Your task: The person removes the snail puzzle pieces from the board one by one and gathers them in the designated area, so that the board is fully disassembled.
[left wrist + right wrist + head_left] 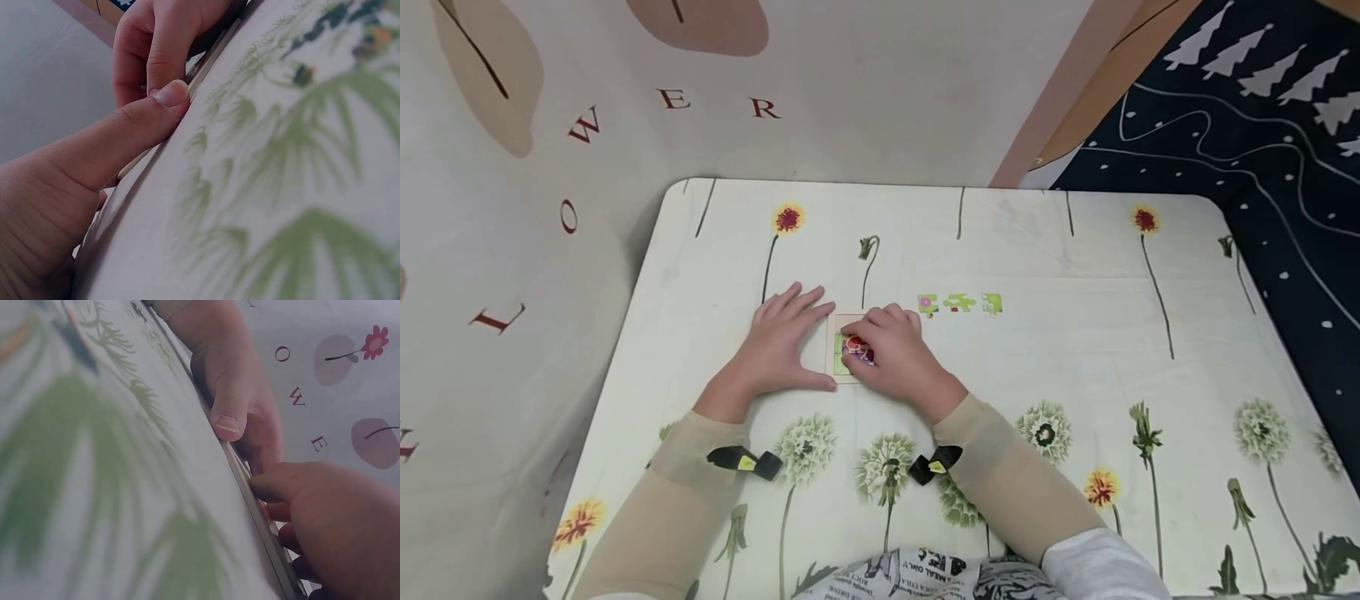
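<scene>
Puzzle tray [844, 320] lies on the table [1060, 342] under your hands: your left hand [782, 346] spreads wide along its left edge; your right hand [897, 357] bends over it, pinching or pressing, I cannot tell. Three pieces [959, 302] lie just beyond, rightward.

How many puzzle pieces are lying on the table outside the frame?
3, in a row beyond the right hand: left piece, middle piece and right piece. Others could be hidden under that hand.

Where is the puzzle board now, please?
In the head view, the puzzle board lies left of three loose pieces, partly hidden by the right hand.
</scene>
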`<state>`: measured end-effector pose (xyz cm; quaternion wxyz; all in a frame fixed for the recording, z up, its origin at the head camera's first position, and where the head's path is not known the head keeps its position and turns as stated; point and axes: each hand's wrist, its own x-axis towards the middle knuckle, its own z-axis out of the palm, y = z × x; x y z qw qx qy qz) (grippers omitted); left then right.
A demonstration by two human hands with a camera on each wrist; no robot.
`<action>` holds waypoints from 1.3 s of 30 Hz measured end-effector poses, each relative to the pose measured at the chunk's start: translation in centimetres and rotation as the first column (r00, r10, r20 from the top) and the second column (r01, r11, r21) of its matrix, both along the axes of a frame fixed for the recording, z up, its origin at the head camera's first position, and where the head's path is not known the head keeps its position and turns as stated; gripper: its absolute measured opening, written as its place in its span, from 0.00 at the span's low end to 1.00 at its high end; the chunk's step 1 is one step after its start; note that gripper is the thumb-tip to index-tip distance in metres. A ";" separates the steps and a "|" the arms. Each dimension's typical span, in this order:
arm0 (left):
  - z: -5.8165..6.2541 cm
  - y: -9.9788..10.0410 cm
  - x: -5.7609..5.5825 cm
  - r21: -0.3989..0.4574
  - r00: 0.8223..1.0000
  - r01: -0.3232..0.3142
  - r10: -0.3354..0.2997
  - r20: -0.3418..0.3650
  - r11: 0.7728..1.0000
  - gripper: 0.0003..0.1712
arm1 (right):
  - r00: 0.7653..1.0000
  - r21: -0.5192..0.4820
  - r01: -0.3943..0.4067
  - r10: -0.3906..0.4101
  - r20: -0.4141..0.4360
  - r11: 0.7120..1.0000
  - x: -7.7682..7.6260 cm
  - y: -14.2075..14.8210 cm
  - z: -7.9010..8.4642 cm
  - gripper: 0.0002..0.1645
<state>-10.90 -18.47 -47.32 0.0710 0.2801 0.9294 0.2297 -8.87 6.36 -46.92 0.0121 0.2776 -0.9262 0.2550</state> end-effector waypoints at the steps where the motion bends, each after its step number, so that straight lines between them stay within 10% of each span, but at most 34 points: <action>1: 0.0 0.0 0.0 0.000 1.000 -0.001 0.001 0.000 1.000 0.73 | 1.000 -0.007 0.010 -0.010 0.010 1.000 0.0 0.0 0.0 0.22; 39: 0.1 0.0 0.0 -0.010 1.000 -0.001 0.001 -0.002 1.000 0.73 | 0.987 -0.038 0.115 -0.110 0.116 0.993 0.2 -0.5 0.6 0.20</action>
